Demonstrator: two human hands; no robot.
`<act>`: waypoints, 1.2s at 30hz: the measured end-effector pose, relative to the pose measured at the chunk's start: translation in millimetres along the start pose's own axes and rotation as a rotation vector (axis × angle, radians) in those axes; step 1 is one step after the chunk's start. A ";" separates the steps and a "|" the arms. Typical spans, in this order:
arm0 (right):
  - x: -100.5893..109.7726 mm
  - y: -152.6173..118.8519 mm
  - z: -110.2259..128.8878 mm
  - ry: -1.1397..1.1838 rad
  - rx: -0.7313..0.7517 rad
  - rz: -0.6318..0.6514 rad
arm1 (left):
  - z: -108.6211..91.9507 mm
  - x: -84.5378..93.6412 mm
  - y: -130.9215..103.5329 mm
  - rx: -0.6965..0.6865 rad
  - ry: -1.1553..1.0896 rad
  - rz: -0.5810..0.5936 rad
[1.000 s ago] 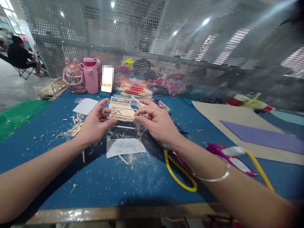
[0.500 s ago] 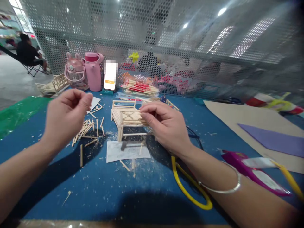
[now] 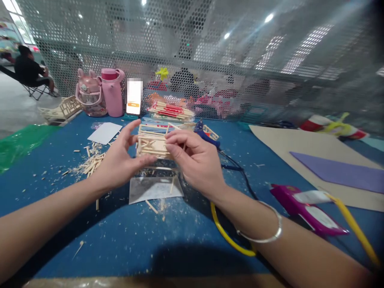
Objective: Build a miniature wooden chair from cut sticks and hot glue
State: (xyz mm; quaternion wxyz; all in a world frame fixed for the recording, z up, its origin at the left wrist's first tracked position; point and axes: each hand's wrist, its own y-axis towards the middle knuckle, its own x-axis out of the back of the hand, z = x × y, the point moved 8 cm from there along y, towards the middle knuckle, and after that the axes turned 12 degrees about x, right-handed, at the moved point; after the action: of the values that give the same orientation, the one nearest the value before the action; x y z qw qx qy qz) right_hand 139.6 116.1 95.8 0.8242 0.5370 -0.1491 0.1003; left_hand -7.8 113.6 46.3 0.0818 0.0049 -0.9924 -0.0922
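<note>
A miniature furniture piece of thin wooden sticks (image 3: 151, 149), with a slatted top, a low railing and crossed sticks at its near end, is held just above the blue table. My right hand (image 3: 198, 162) pinches its right side between thumb and fingers. My left hand (image 3: 118, 162) is at the left end, fingers spread, the thumb stretched along the near edge; whether it presses on the sticks is unclear. Below lies a white paper piece (image 3: 156, 190) with a short stick on it. A pile of cut sticks (image 3: 91, 163) lies left, partly behind my left hand.
A blue glue gun (image 3: 207, 134) with a dark cord lies behind my right hand. Under my right forearm is a yellow loop (image 3: 229, 239); a purple tool (image 3: 309, 210) lies right. Pink bottle (image 3: 113, 96), phone (image 3: 133, 98) and bundled sticks (image 3: 172, 111) line the back by a perforated metal screen.
My left hand has moved right from the air above the stick pile to the furniture piece, and its pinched fingers have spread. My right hand still pinches the piece. The view has shifted slightly.
</note>
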 end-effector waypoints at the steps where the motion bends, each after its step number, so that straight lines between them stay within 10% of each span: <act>1: -2.0 0.1 3.9 -0.010 0.028 0.051 | 2.1 -1.9 0.3 0.008 -0.031 0.009; 8: -0.6 1.7 17.3 -0.218 0.251 0.254 | 7.5 2.6 -2.6 0.054 -0.251 0.015; 36: -11.9 -0.7 17.8 -0.299 0.242 0.295 | 7.3 6.7 0.6 0.011 -0.196 -0.032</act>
State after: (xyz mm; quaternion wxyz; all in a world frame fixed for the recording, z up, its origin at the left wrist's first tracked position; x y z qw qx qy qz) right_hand 126.2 99.5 97.7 0.6989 0.6134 -0.3333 0.1558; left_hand -15.6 115.3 40.4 -0.0173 0.0120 -0.9959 -0.0881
